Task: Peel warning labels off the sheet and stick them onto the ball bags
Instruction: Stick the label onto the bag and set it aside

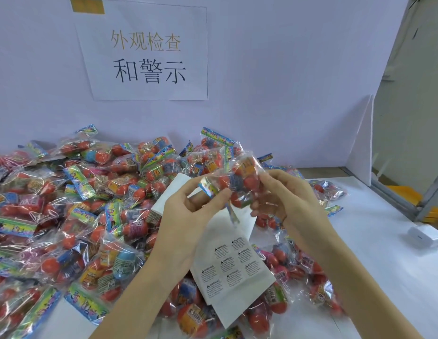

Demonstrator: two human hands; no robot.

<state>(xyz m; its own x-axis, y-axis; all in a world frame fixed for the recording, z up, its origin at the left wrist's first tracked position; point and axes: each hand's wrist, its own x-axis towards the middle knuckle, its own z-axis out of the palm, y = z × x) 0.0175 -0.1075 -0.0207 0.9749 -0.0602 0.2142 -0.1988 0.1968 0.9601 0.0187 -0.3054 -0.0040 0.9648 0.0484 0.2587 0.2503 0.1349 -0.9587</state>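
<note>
Bags of orange balls (66, 216) heaped everywhere around the white warning-label sheet (234, 270). Above it, my left hand (186, 216) and right hand (286, 199) pinch one clear crinkly ball bag (237, 182), long axis roughly sideways.

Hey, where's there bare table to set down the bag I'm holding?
Free: the white table right of your right hand, between the scattered bags and the small white box. A smaller bare strip lies at the near left edge. Crowded: the bag pile at left and around the label sheet.
</note>
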